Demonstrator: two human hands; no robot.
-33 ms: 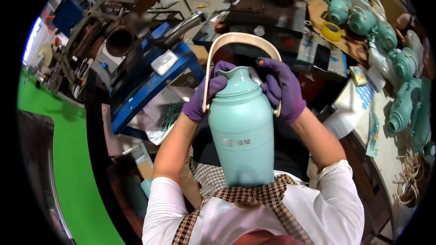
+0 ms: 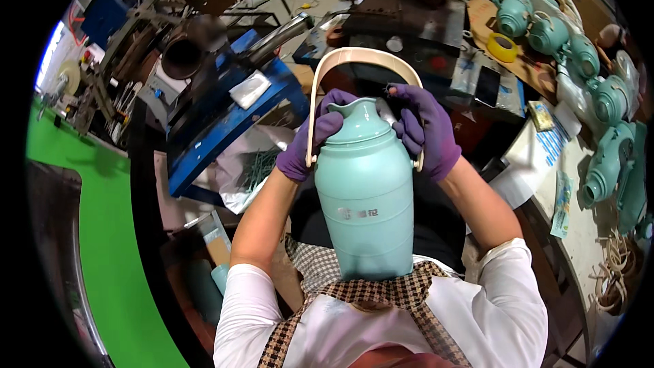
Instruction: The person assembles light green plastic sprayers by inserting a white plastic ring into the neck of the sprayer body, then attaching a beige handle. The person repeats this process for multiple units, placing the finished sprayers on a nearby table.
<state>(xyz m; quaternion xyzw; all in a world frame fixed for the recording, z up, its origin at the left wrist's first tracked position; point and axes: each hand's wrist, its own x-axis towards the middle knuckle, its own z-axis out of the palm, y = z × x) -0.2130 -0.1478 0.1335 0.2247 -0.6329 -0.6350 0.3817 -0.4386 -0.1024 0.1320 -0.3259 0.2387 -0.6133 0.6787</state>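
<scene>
I hold the teal flask upright against my lap. My left hand at 10 o'clock and right hand at 2 o'clock clasp its shoulder beside the cream handle. It looks smooth, rigid and probably slippery, so the handle pivots seem the safest grip.

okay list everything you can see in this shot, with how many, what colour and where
flask body: one, teal, centre, upright against the lap
handle: one, cream, arched over the flask top
teal flask parts: several, right bench, in a row
tape roll: one, yellow, upper right bench
blue machine frame: one, left of centre
green floor: left side
checked apron: one, brown and white, bottom centre
left hand: purple glove, on the flask shoulder and handle end
right hand: purple glove, on the flask's other shoulder
</scene>
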